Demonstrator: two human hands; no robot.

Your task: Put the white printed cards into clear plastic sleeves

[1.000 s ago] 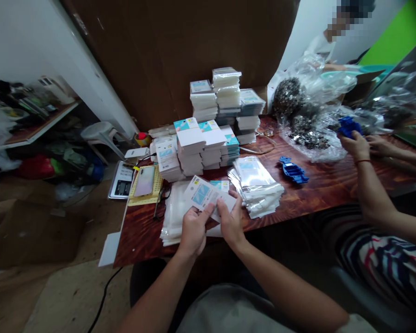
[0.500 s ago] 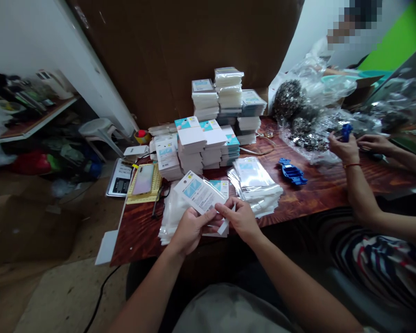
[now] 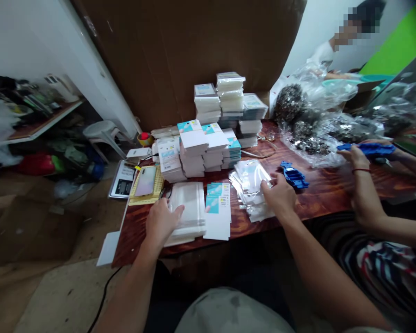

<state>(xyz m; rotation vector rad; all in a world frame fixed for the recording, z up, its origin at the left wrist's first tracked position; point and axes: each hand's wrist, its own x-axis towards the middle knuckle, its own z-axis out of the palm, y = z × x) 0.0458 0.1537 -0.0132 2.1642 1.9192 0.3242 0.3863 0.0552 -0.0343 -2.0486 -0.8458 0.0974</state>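
Observation:
My left hand (image 3: 163, 221) lies at the left side of a pile of clear plastic sleeves (image 3: 190, 208), thumb and fingers apart. At the right, my right hand (image 3: 280, 193) is at the edge of a stack of bagged cards (image 3: 251, 178); its fingers are partly bent, and whether they grip a bag is too unclear to tell. Between the two piles lie loose white-and-blue cards (image 3: 217, 224), overlapping each other. Behind them stand tall stacks of printed cards (image 3: 193, 141).
A phone (image 3: 146, 181) rests on a yellow pad beside a scale (image 3: 122, 182). A blue plastic part (image 3: 294, 175) lies right of my right hand. Farther right, a co-worker's hands (image 3: 360, 159) hold another blue part near bags of metal pieces (image 3: 312, 143).
The bagged card that both hands held is no longer between them. My left hand has moved left to the sleeves, my right hand right to the bagged stack. The co-worker's blue part has turned lengthwise.

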